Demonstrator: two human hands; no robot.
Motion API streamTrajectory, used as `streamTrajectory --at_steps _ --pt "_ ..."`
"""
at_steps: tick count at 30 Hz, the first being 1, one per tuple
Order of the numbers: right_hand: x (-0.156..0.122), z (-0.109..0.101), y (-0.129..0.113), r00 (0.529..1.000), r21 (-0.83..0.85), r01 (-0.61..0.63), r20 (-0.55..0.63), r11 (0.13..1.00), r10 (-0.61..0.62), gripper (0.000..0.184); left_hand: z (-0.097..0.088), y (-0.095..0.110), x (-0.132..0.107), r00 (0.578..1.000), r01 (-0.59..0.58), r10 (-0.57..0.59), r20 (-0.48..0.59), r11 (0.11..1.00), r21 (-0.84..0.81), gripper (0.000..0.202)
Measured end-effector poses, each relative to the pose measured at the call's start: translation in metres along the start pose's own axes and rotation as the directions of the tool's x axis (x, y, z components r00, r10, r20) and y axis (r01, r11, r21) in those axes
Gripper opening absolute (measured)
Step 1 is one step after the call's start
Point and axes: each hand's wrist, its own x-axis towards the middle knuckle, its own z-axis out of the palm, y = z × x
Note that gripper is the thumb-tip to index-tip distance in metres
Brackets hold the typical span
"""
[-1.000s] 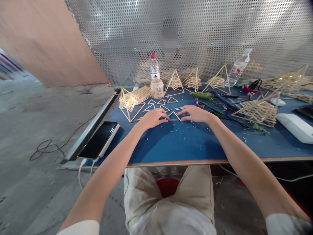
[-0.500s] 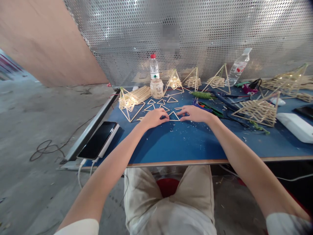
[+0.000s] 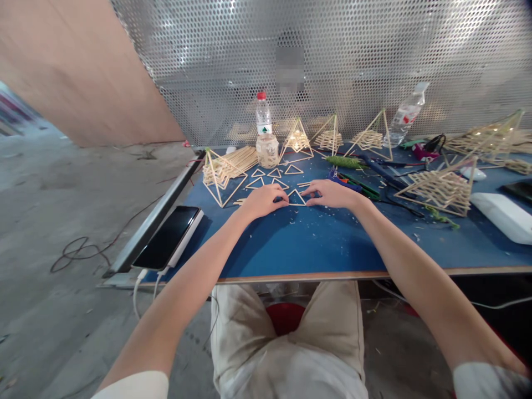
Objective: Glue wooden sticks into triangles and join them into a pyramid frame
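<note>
A small flat triangle of thin wooden sticks (image 3: 296, 198) lies on the blue table (image 3: 316, 244). My left hand (image 3: 262, 200) pinches its left corner with curled fingers. My right hand (image 3: 330, 193) pinches its right corner the same way. Three more small stick triangles (image 3: 274, 173) lie flat just behind. A pile of loose sticks (image 3: 239, 158) and a jar of short sticks (image 3: 266, 151) stand at the back left.
Several stick pyramids (image 3: 434, 188) stand along the back and right. A water bottle (image 3: 262, 113), a tilted bottle (image 3: 406, 113), pens and tools (image 3: 366, 187), a white box (image 3: 505, 215) and a phone (image 3: 168, 237) on the left edge surround the hands. Perforated metal wall behind.
</note>
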Motion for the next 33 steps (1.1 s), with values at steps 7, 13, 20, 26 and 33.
streamTrajectory --at_steps 7,13,20,26,33 --pt "-0.008 -0.013 -0.007 0.993 -0.116 -0.043 -0.112 0.992 0.030 0.036 0.000 0.006 -0.001 0.999 -0.016 0.018 -0.049 0.999 0.049 0.034" --pt "-0.030 -0.039 0.006 0.821 -0.355 -0.566 -0.321 0.744 0.472 0.039 0.004 0.018 0.000 0.999 -0.042 0.040 0.022 0.995 0.095 0.074" --pt "-0.029 -0.038 0.017 0.748 -0.369 -0.660 -0.238 0.655 0.620 0.048 0.009 0.028 0.001 0.989 -0.096 0.081 0.125 0.988 0.118 0.082" --pt "-0.029 -0.037 0.013 0.777 -0.349 -0.629 -0.259 0.694 0.574 0.057 0.009 0.027 0.000 0.982 -0.111 0.091 0.163 0.987 0.117 0.080" --pt "-0.031 -0.048 -0.006 0.726 -0.176 -0.625 -0.487 0.760 0.484 0.044 0.012 0.026 0.000 0.980 -0.122 0.104 0.171 0.988 0.097 0.078"
